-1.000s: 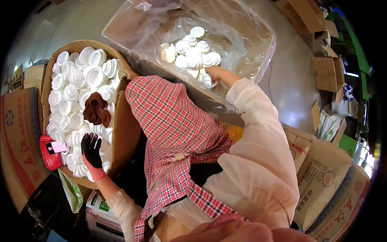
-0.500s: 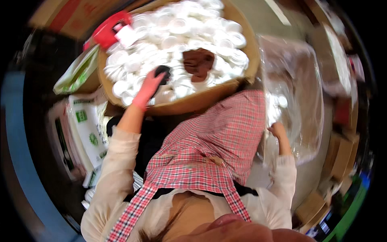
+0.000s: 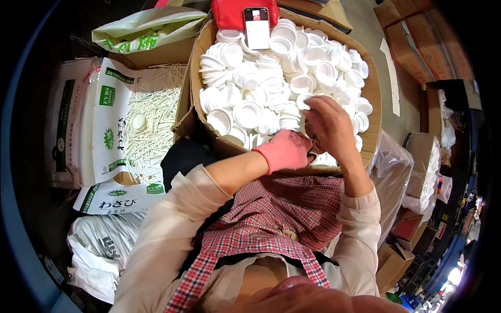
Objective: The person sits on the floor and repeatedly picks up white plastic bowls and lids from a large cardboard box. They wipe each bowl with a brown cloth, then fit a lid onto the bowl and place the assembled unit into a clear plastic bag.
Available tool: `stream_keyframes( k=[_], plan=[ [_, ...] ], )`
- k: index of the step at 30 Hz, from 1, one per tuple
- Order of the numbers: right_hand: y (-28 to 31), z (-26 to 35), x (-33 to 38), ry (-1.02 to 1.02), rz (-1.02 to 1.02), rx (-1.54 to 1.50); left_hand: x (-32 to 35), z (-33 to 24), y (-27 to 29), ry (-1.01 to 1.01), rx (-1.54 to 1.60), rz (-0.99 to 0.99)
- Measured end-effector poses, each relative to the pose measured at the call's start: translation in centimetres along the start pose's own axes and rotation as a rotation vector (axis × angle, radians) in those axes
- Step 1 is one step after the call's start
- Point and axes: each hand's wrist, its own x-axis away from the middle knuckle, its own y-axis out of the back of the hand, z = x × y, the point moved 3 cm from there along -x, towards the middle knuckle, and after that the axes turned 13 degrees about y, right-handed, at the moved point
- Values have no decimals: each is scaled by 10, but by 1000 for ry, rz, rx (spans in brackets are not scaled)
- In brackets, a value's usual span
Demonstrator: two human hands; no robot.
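Observation:
A large cardboard box (image 3: 371, 130) in front of me holds a heap of white round plastic caps (image 3: 250, 112). My left hand (image 3: 288, 150), in a pink glove with dark fingers, is closed low over the box's near edge. Bare and bent at the fingers, my right hand (image 3: 330, 125) meets it there. Whatever lies between the hands is hidden by them. One white cap (image 3: 305, 100) shows beside my right fingertips; whether they touch it I cannot tell.
A phone (image 3: 257, 28) leans on a red bag (image 3: 237, 14) at the box's far side. To the left, an open carton holds thin white sticks (image 3: 151, 117) and a loose cap (image 3: 139, 122). On the right are clear plastic sheeting (image 3: 391, 161) and stacked cartons (image 3: 412, 47).
My right hand has come from the plastic-lined container on the right to the box's near edge. The left hand has moved right to meet it. The view has turned, and a brown patch among the caps is gone.

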Motion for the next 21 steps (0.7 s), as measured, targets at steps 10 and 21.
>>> stream_keyframes(
  k=[10,21],
  plan=[
    [-111,-59,-75,205,101,143,-3,-2,-1,71,435,177],
    [-139,-110,-115,232,114,514,-51,13,-35,478,1538,286]
  ],
)
